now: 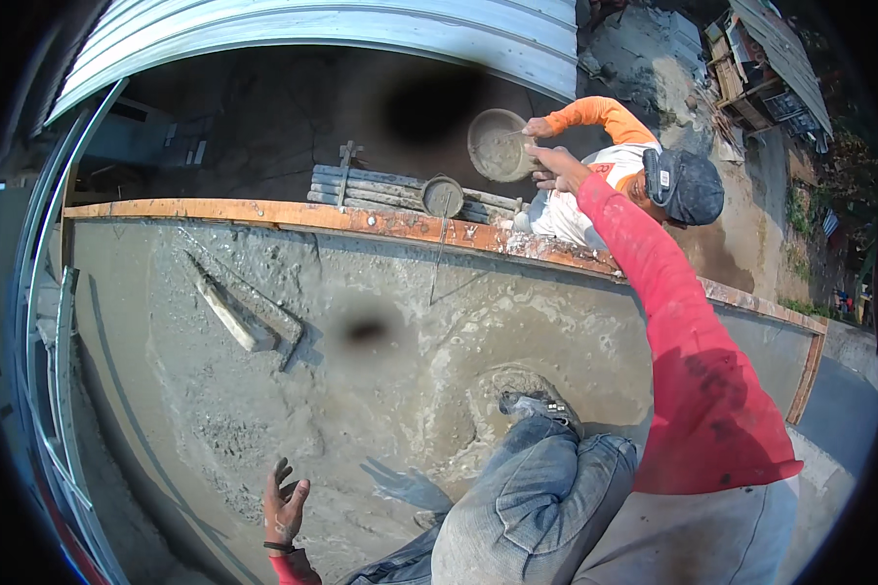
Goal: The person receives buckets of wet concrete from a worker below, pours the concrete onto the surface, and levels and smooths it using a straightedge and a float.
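Head view: the grey bucket (498, 146) is located beyond the wooden formwork board (361, 220), with the right hand (558, 170) at its right-hand rim — fingers curled there, closure on the rim not confirmable — and the co-worker's hand (538, 128) just beside it; the left hand (285, 509) is empty, fingers parted. Treat the bucket as stiff-walled, probably slippery with grey slurry and heavy if filled; take hold at the rim. The round mouth faces the camera, the mouth-to-base axis running away from it; exact tilt cannot be determined.
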Tool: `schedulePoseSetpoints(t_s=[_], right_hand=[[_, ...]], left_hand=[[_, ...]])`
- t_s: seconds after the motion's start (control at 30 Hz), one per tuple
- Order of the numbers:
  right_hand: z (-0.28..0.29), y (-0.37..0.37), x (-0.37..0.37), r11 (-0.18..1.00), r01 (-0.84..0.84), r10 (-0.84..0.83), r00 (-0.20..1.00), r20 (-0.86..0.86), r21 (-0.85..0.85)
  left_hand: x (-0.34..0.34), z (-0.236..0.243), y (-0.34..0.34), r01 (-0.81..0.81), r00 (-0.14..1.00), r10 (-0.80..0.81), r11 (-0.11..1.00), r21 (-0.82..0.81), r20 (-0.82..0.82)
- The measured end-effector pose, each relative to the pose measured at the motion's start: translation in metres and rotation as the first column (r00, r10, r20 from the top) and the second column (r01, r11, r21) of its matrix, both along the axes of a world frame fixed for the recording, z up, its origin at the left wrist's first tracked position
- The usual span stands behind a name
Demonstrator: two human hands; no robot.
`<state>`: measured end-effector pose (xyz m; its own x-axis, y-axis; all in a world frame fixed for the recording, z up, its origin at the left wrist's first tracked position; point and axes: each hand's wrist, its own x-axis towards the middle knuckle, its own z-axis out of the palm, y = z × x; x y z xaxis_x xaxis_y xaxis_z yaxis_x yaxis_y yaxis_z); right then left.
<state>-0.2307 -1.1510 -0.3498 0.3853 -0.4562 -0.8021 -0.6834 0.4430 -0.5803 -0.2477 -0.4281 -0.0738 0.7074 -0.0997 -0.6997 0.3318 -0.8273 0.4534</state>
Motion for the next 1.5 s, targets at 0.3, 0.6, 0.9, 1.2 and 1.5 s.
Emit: schedulePoseSetpoints(t_s=[0.3, 0.6, 0.9, 1.2, 1.5], right_hand=[[0.034, -0.034, 0.185, 0.834, 0.385, -0.552, 0.583, 0.596, 0.396], [0.238, 0.046, 0.160, 1.000, 0.022, -0.023, 0.776, 0.631, 0.009], [0.468, 0.244, 0.032, 0.949, 0.095, 0.115, 0.784, 0.611, -0.300], [0.414, 0.321, -0.025, 0.648, -0.758, 0.480, 0.321, 0.817, -0.083], [0.345, 0.458, -0.034, 0.029, -0.864, 0.883, -0.213, 0.417, -0.503]], left_hand=[[-0.011, 0.023, 0.031, 0.014, 1.000, -0.013, 0.998, 0.057, -0.029], [0.005, -0.007, -0.028, 0.102, 0.990, -0.116, 0.983, -0.154, -0.084], [0.014, -0.107, -0.277, -0.715, 0.696, 0.046, 0.134, -0.686, -0.717], [-0.068, -0.123, -0.258, -0.454, 0.544, 0.185, -0.756, -0.472, -0.819], [-0.166, -0.138, -0.107, -0.191, 0.194, 0.666, -0.694, -0.694, -0.720]])
